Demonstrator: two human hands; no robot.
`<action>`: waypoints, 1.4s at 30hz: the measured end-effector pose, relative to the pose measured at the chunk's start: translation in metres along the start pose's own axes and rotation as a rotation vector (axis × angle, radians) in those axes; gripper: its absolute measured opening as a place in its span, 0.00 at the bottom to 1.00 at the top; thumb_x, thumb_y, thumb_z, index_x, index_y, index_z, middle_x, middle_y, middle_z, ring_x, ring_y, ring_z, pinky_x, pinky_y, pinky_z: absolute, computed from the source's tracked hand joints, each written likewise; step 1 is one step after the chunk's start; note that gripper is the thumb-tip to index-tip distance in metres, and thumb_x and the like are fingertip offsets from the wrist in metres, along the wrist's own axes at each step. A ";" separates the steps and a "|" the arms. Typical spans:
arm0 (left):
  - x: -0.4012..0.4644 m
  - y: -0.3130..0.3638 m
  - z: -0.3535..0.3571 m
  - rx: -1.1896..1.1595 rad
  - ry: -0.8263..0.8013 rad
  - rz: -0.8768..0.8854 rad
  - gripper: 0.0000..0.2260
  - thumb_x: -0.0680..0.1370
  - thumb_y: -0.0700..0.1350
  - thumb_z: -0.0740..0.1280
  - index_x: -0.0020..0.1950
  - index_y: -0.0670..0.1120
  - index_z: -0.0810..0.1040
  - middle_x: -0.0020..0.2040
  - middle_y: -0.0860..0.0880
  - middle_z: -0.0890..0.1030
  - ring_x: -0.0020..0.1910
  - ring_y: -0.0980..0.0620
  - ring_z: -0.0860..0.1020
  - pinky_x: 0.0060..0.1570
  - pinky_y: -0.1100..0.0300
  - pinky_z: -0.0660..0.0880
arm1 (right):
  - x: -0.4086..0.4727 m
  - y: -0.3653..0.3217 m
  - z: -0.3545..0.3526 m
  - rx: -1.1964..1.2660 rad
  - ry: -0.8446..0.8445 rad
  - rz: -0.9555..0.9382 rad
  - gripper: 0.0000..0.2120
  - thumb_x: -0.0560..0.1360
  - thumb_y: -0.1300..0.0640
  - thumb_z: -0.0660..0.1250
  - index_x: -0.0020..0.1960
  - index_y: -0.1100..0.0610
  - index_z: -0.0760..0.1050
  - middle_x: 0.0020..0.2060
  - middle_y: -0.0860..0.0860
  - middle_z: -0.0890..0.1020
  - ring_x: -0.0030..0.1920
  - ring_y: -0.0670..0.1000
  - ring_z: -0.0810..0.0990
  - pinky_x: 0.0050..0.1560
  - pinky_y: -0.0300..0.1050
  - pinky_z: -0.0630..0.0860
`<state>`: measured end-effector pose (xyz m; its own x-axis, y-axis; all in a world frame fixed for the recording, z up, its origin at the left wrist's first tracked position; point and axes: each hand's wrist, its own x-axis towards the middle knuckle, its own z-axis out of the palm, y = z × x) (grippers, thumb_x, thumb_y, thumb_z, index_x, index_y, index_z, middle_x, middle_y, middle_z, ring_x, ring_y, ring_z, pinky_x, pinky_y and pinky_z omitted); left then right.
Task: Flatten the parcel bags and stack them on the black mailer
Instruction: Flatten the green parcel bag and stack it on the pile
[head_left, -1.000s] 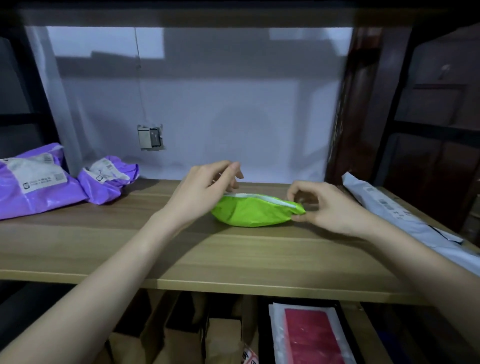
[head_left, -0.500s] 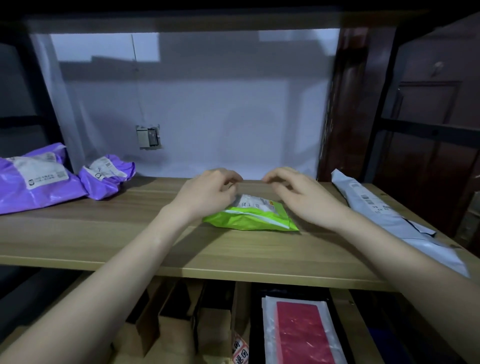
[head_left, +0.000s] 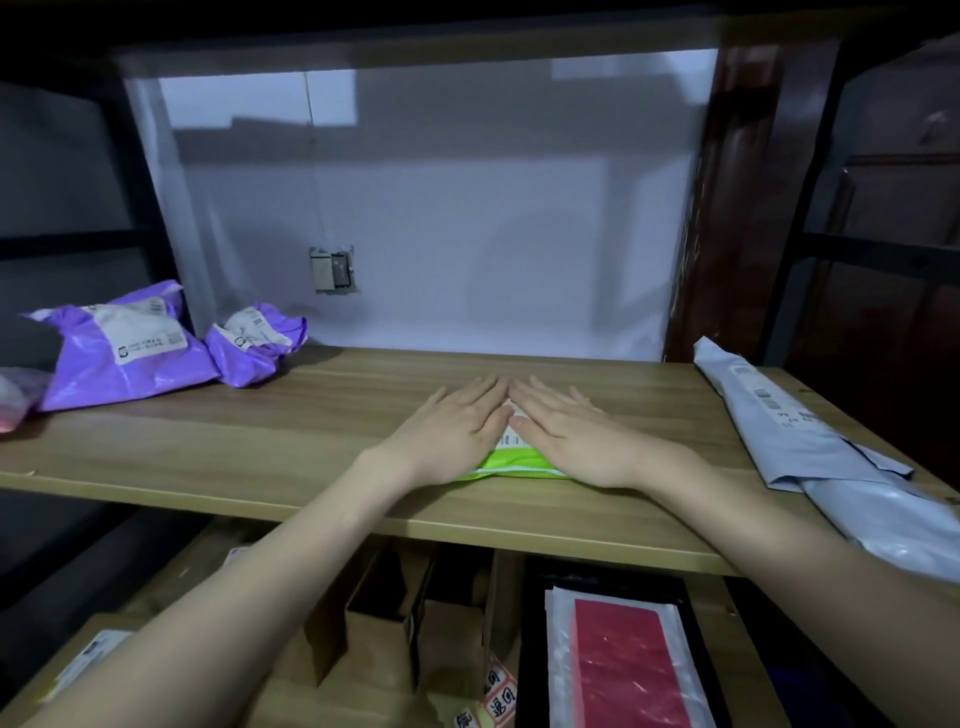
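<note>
A green parcel bag (head_left: 511, 461) with a white label lies flat in the middle of the wooden shelf (head_left: 260, 457). My left hand (head_left: 457, 428) presses down on its left half with straight fingers. My right hand (head_left: 563, 428) presses its right half the same way, fingertips almost meeting the left hand's. Most of the bag is hidden under both palms. Two crumpled purple parcel bags, a large one (head_left: 111, 353) and a small one (head_left: 254, 343), sit at the shelf's back left. A dark mailer edge (head_left: 28, 340) shows at the far left, partly hidden.
A long grey-white mailer (head_left: 810, 447) lies along the shelf's right side. A pink item (head_left: 13, 397) sits at the far left edge. Below the shelf are cardboard boxes (head_left: 395, 639) and a black tray with a red packet (head_left: 623, 665). A white wall backs the shelf.
Both hands stopped pinching and turning the puffy green bag, laid it label-up, and now press flat on it with straight fingers. The bag looks flatter.
</note>
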<state>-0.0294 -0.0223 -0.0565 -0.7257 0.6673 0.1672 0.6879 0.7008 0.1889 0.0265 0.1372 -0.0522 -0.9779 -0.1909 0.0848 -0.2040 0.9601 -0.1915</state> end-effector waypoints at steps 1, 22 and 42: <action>-0.001 -0.001 0.001 -0.013 -0.011 -0.007 0.23 0.83 0.52 0.44 0.78 0.49 0.47 0.79 0.52 0.48 0.77 0.57 0.46 0.74 0.54 0.42 | 0.000 0.000 0.000 -0.006 0.000 0.001 0.27 0.82 0.46 0.42 0.77 0.54 0.43 0.77 0.47 0.46 0.76 0.44 0.41 0.74 0.47 0.38; 0.004 -0.004 0.011 -0.076 -0.095 -0.050 0.23 0.83 0.51 0.42 0.78 0.47 0.45 0.78 0.52 0.45 0.77 0.57 0.44 0.73 0.56 0.40 | 0.004 -0.002 0.003 -0.005 -0.042 0.052 0.27 0.81 0.45 0.43 0.77 0.55 0.45 0.77 0.49 0.47 0.76 0.45 0.44 0.75 0.47 0.40; 0.002 -0.004 0.009 -0.150 -0.152 -0.055 0.23 0.83 0.52 0.42 0.77 0.47 0.42 0.78 0.50 0.42 0.76 0.56 0.42 0.73 0.56 0.39 | 0.002 -0.004 0.004 0.020 -0.085 0.061 0.29 0.81 0.43 0.42 0.77 0.55 0.42 0.77 0.49 0.44 0.76 0.43 0.41 0.76 0.48 0.39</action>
<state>-0.0335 -0.0211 -0.0655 -0.7448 0.6672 0.0075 0.6301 0.6995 0.3371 0.0257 0.1322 -0.0550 -0.9886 -0.1500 -0.0111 -0.1443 0.9663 -0.2133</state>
